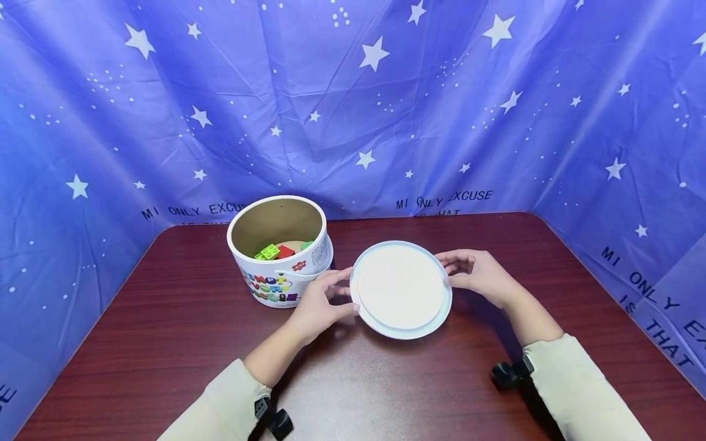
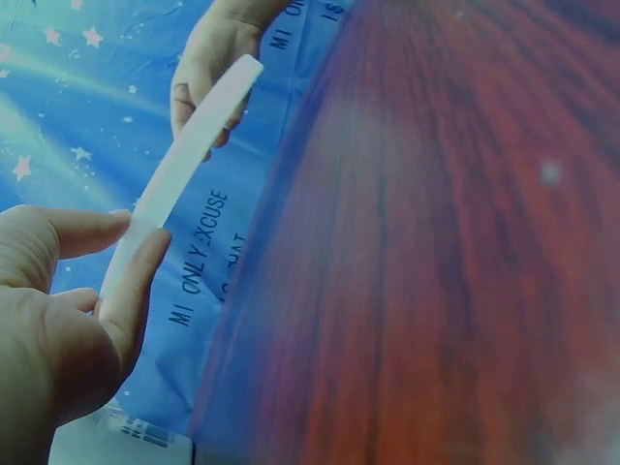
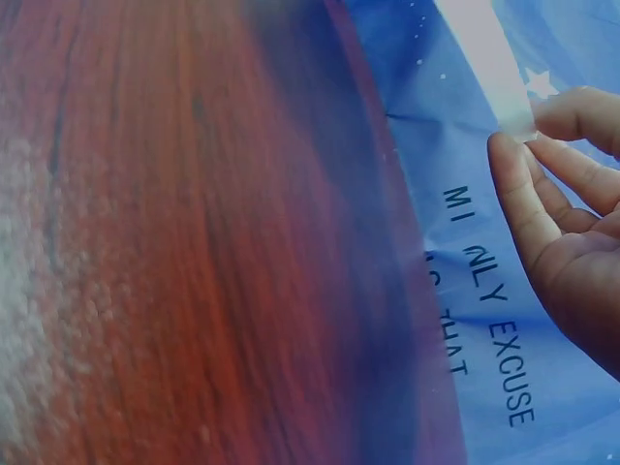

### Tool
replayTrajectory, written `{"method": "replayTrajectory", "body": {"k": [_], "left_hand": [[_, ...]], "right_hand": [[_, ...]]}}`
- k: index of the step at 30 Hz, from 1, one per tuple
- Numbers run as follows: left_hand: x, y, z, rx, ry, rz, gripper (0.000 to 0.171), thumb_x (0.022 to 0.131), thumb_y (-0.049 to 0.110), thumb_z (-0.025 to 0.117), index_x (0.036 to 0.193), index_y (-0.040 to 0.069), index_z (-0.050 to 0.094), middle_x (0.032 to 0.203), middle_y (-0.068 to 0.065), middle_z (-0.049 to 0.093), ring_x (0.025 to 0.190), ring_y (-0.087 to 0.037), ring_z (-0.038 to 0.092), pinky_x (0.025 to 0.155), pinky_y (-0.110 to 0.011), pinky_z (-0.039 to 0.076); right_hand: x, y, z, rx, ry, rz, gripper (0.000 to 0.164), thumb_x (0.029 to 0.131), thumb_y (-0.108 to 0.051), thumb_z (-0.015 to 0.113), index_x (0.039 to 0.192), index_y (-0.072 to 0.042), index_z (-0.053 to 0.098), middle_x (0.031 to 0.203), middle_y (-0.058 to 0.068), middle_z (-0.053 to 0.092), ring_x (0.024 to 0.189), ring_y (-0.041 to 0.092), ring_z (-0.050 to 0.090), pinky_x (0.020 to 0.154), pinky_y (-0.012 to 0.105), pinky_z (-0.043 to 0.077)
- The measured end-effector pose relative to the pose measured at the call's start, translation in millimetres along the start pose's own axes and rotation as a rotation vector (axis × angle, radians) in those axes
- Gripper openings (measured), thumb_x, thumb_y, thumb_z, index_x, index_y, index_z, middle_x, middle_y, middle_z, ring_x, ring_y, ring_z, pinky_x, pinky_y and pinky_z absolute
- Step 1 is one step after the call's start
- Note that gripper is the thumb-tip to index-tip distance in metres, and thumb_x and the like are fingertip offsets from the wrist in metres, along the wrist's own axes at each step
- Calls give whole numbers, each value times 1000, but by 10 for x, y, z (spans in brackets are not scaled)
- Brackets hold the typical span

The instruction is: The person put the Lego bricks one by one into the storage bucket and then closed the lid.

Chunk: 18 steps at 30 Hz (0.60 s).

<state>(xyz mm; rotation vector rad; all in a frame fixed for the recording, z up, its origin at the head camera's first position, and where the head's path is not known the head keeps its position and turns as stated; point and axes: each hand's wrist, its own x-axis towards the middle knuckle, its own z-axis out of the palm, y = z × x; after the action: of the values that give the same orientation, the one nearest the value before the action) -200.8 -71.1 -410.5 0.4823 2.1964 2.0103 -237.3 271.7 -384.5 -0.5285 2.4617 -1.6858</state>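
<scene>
Between my two hands is a round white lid (image 1: 402, 288), held above the table with its broad face toward the head camera. My left hand (image 1: 321, 306) pinches its left edge between thumb and fingers, and in the left wrist view the lid (image 2: 184, 165) shows edge-on in that grip. On the opposite side my right hand (image 1: 480, 275) pinches the rim, thumb on the near face; the right wrist view shows the fingertips on the lid's edge (image 3: 489, 63). Just behind the left hand stands an uncovered white bucket (image 1: 265, 269) with colourful lettering.
Inside the bucket lie a lime green block (image 1: 269, 252), a red block (image 1: 285, 252) and a bit of green. A white handle (image 1: 309, 274) hangs at its side. The dark red wooden table (image 1: 182, 343) backs onto a blue star-printed curtain (image 1: 331, 79).
</scene>
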Motion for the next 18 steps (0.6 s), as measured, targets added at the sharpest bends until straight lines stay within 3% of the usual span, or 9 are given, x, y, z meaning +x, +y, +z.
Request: {"method": "replayTrajectory", "body": {"k": [9, 18], "left_hand": [[-104, 139, -36, -132, -34, -8, 67, 75, -12, 76, 137, -1, 53, 133, -16, 46, 110, -29, 60, 80, -31, 59], [-200, 322, -114, -188, -23, 15, 63, 76, -11, 75, 135, -4, 53, 135, -17, 44, 111, -29, 59, 85, -33, 57]], "right_hand": [[-84, -122, -35, 43, -30, -67, 47, 80, 9, 70, 124, 14, 57, 105, 15, 68, 91, 17, 63, 75, 24, 57], [-155, -311, -30, 68, -32, -126, 46, 83, 8, 69, 126, 15, 55, 101, 5, 69, 90, 14, 64, 75, 25, 58]]}}
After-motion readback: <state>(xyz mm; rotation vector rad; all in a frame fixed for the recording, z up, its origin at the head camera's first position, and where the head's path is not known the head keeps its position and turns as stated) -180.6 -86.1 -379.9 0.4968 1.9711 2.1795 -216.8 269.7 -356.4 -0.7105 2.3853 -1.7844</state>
